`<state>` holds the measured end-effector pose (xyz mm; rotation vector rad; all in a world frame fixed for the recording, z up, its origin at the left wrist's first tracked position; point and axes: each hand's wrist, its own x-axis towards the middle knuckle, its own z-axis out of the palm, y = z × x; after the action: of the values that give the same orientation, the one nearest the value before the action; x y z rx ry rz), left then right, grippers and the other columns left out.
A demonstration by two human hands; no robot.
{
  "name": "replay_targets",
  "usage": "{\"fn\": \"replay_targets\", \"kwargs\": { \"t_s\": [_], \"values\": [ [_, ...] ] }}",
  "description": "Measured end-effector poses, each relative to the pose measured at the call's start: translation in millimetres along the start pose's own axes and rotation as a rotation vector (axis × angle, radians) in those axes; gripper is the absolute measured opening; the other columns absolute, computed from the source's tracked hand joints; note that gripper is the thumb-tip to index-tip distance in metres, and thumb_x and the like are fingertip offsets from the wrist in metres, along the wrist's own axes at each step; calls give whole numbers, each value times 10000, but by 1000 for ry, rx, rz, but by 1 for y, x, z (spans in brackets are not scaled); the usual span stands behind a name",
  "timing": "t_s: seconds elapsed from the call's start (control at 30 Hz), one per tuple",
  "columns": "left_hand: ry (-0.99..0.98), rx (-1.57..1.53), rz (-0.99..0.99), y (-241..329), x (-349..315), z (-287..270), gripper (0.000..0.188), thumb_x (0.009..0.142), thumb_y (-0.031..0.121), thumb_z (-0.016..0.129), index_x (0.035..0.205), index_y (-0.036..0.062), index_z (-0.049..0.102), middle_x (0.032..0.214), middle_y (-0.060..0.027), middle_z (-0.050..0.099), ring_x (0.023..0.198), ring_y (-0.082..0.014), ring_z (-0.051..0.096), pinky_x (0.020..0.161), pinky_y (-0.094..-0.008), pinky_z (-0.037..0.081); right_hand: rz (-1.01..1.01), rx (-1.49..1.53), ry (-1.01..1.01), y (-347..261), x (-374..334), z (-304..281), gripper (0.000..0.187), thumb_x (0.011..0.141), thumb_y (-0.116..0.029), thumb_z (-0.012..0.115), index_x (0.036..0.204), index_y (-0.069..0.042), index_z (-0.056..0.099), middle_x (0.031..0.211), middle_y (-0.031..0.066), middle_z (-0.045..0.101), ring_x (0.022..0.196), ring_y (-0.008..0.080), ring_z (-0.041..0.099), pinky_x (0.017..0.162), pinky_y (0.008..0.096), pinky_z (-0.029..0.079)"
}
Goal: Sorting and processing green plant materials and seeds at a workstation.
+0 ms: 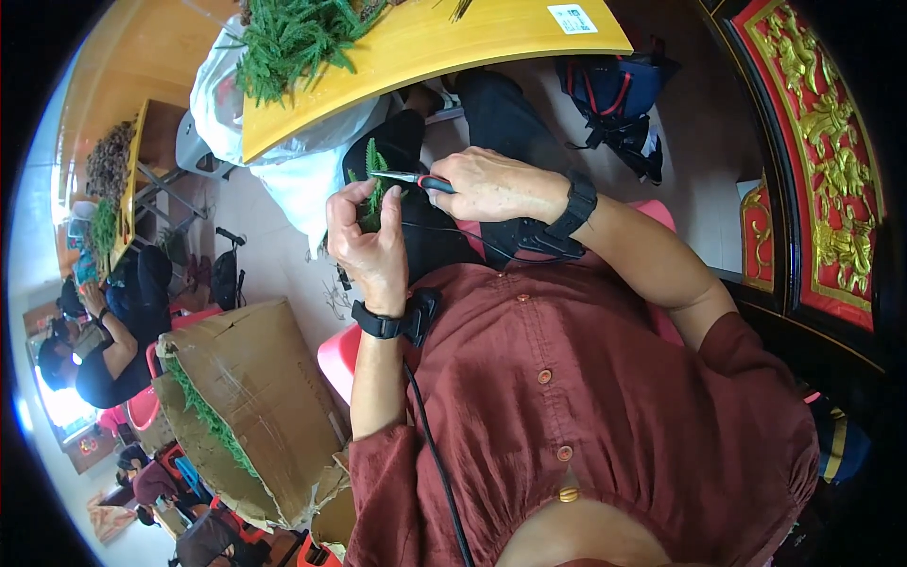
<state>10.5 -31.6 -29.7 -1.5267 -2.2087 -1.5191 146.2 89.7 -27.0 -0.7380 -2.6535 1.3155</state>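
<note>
Above my lap, my left hand (367, 231) pinches a small green artificial pine sprig (376, 175) between thumb and fingers. From the right, my right hand (491, 184) is wrapped round the red-and-black handle of a pair of pliers (406, 177). Their slim metal jaws point left and reach the sprig's stem area, just above my left fingertips. Whether the jaws grip the sprig is too small to tell. A heap of similar green sprigs (298, 42) lies on the yellow table ahead of me.
The yellow table (453, 42) has its near edge beyond my hands, with a white plastic bag (302, 189) hanging at its left. An opened cardboard box (260, 397) of greenery stands at my left. A dark bag (614, 94) lies under the table. Other people (104, 350) sit at far left.
</note>
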Motion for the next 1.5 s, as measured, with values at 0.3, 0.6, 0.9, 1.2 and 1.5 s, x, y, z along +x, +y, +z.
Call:
{"fn": "replay_targets", "kwargs": {
  "t_s": [0.3,0.6,0.9,1.2,1.5],
  "values": [
    [-54,-575,-494,-8,2,-3,149,798,6,711,897,19,601,880,-50,649,764,-117,608,736,-236,496,25,-214,92,-9,-3,-8,279,795,-228,621,808,50,598,730,267,607,751,451,598,713,482,483],
    [-132,-967,-767,-14,6,-10,159,804,-2,705,924,37,609,866,-32,651,750,-100,616,700,-207,497,-8,-116,110,-5,-3,-4,275,782,-231,637,817,39,597,719,255,608,729,438,597,695,478,474],
    [-123,-971,-767,-14,9,-15,152,808,1,702,918,39,606,853,-27,647,734,-96,612,690,-207,494,32,-88,85,-15,-1,-9,294,797,-254,643,839,37,628,764,275,618,770,441,613,718,475,485],
    [-155,-1036,-828,-11,9,-15,148,809,8,701,917,38,605,865,-34,653,754,-95,619,703,-207,499,21,-78,111,-13,-2,-10,241,767,-212,645,781,26,611,706,263,598,725,452,588,676,491,463],
    [-94,-825,-674,-9,5,-9,175,788,-9,718,915,35,606,866,-34,646,759,-96,612,710,-211,500,37,-76,71,-13,-3,-7,251,768,-218,642,782,31,612,702,266,597,725,449,592,681,489,467]
  ]
}}
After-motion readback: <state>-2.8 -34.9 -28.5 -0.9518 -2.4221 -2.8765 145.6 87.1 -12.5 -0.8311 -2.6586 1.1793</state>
